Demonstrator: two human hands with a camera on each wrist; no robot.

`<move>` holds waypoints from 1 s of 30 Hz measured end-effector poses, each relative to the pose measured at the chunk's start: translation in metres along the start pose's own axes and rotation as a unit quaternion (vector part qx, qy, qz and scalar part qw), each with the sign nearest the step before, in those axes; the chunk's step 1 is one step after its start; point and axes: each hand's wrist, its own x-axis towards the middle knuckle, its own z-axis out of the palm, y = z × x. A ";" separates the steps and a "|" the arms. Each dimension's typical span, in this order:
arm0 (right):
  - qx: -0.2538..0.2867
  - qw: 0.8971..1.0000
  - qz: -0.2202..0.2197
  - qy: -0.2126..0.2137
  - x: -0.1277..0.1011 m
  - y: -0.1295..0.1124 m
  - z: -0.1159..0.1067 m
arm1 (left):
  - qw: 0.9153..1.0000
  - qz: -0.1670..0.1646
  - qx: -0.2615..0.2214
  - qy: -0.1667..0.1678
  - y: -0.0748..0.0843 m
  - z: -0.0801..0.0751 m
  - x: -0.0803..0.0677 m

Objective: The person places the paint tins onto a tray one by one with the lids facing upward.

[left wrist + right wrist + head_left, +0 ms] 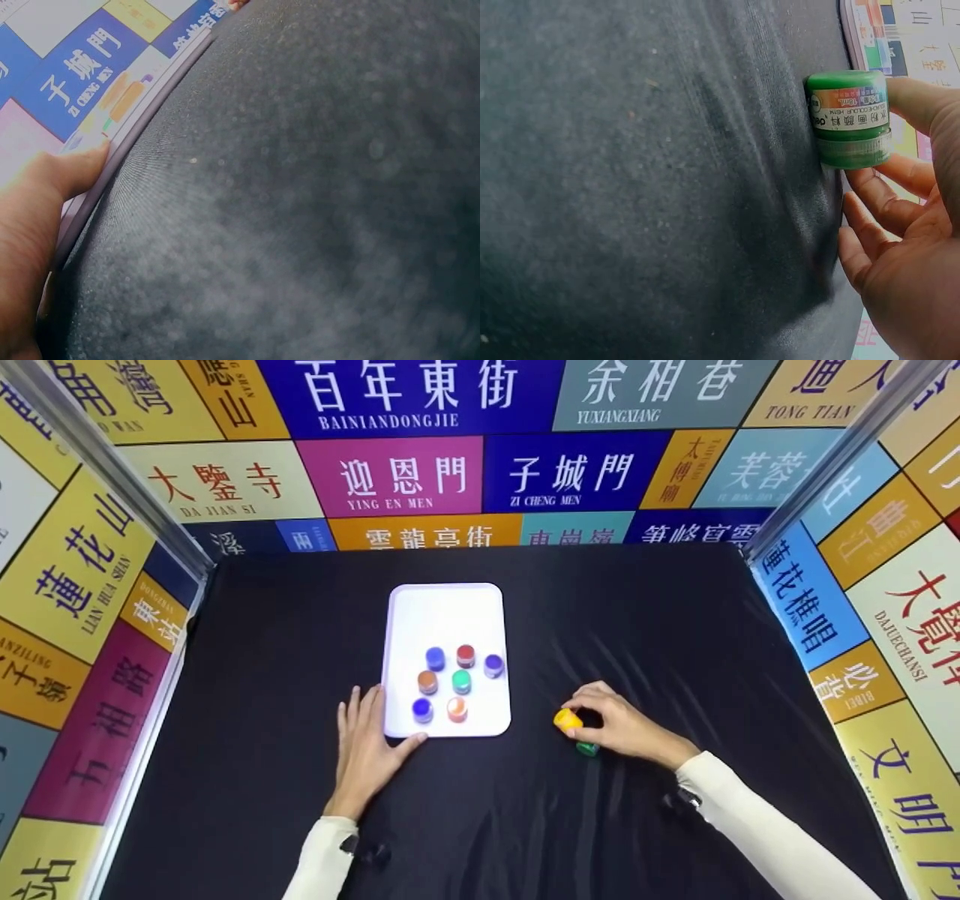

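Between the thumb and fingers of my right hand (pixel 619 726) is a small yellow paint jar (pixel 568 720), tilted. A green paint jar (pixel 587 749) stands on the black cloth right by that hand, partly covered by it; the right wrist view shows the same green jar (pixel 851 120) with its label, and the yellow one is hidden there. My left hand (pixel 367 757) rests at the near left corner of a white tray (pixel 442 615), fingers straight along its side and thumb (pixel 84 166) on its front rim. Several paint jars, among them a red one (pixel 466 655), stand on the tray.
Black cloth (pixel 645 615) with wrinkles on the right covers the table. Panels with printed place names, such as a pink sign (pixel 390 475), enclose the back and both sides. Metal posts (pixel 821 457) mark the back corners.
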 end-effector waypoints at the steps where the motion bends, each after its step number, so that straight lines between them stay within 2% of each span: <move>1: -0.001 1.000 -0.002 0.000 0.000 0.000 0.000 | 1.000 0.000 0.001 0.001 0.000 0.000 0.000; 15: 0.031 0.999 0.014 0.027 0.006 -0.007 0.007 | 1.000 0.003 0.001 0.004 0.001 0.001 0.000; 25: 0.025 0.999 0.016 0.022 0.024 -0.016 0.016 | 1.000 0.000 -0.001 0.002 0.001 0.000 0.001; 30: 0.030 0.999 0.040 0.020 0.035 -0.021 0.020 | 1.000 -0.001 -0.003 0.000 0.000 0.001 0.000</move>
